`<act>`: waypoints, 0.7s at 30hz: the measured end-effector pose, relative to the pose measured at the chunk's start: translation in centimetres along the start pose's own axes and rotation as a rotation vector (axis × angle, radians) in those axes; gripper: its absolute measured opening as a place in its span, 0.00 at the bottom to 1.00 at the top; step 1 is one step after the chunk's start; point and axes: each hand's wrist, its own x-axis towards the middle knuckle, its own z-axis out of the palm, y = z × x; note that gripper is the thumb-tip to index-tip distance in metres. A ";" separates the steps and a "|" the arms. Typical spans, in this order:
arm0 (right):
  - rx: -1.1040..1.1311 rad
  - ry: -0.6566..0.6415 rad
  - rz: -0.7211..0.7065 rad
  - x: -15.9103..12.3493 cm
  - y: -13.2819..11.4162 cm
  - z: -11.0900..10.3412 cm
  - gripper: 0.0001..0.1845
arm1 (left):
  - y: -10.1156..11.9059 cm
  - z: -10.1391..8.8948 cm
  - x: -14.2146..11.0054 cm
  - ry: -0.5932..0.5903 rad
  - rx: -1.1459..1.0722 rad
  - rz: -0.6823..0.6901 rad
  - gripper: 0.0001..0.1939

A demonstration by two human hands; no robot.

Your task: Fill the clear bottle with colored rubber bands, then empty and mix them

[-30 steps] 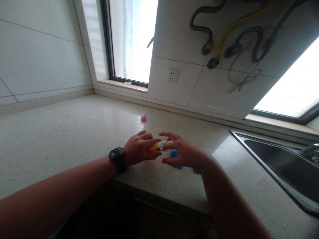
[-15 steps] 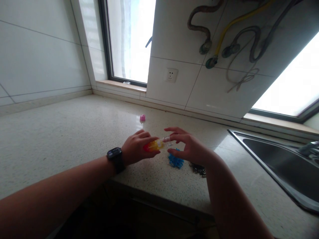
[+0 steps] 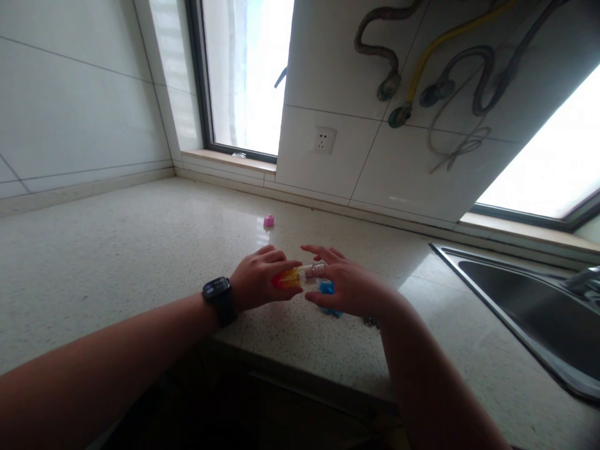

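Note:
My left hand (image 3: 262, 278), with a dark watch (image 3: 217, 288) on its wrist, is closed round a small clear bottle (image 3: 291, 277) with red and yellow in it. The bottle lies tilted on its side above the counter, its clear end pointing right. At that end is my right hand (image 3: 349, 281), its fingers spread and its thumb apart below; one finger seems to touch or enter the clear end. Under the right hand sits a pile of small blue pieces (image 3: 332, 306), partly hidden. A few dark metal bits (image 3: 372, 322) show beside the right wrist, mostly covered.
A small pink cap-like piece (image 3: 269, 220) stands farther back on the speckled counter (image 3: 117, 250). To the right is a metal sink (image 3: 515, 312) with a tap. Hoses and a socket (image 3: 323, 140) are on the tiled wall behind.
My right hand has shifted slightly left and lower, covering more of the blue pieces and the dark metal bits. The left hand keeps its hold on the bottle.

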 end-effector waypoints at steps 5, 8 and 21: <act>0.087 0.076 0.008 -0.4 0.2 -0.8 0.16 | 0.2 -0.1 0.1 0.007 -0.022 -0.039 0.23; 0.118 0.153 0.013 -0.6 0.3 -1.1 0.14 | 0.2 -0.1 0.2 0.027 -0.034 -0.065 0.22; 0.023 -0.010 -0.014 0.2 -0.5 0.4 0.19 | 0.1 0.0 0.0 -0.012 -0.017 -0.002 0.24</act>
